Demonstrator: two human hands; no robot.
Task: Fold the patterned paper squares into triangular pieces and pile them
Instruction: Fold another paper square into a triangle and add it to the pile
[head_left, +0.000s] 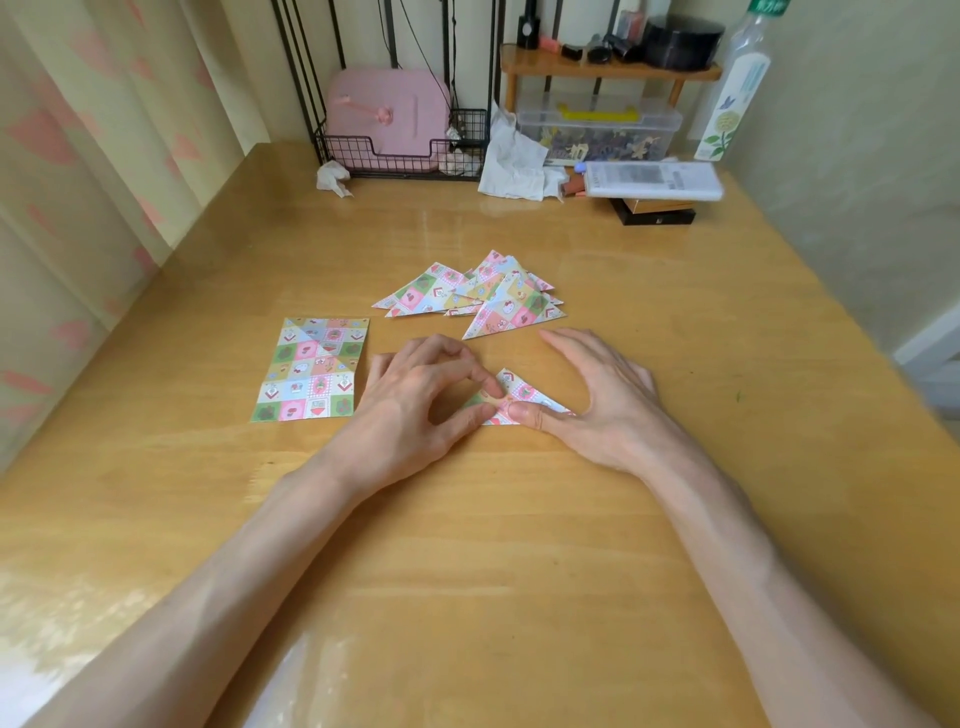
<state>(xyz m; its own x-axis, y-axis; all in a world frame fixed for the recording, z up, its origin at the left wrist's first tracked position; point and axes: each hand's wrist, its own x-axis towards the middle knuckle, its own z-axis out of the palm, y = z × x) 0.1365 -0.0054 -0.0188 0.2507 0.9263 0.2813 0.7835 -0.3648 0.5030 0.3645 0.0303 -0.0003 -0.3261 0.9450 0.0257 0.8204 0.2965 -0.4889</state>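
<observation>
The left hand (415, 397) is pinching the triangular piece (522, 393) with curled fingers (453, 364) while the right hand (602, 402), fingers spread, is thumb-pressing it flat between them, where keeping edges aligned and creasing firmly outward seems best.

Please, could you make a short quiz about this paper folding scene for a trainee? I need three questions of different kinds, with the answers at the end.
1. True or false: the pile of folded triangles lies nearer to the person than the triangular piece under the hands.
2. Choose one: the flat patterned paper lies (A) to the left of the left hand, (B) on top of the pile, (C) on the floor.
3. Short answer: what does the thumb of the right hand press on?
Key: 1 false, the pile lies farther away; 2 A; 3 the triangular piece.
</observation>
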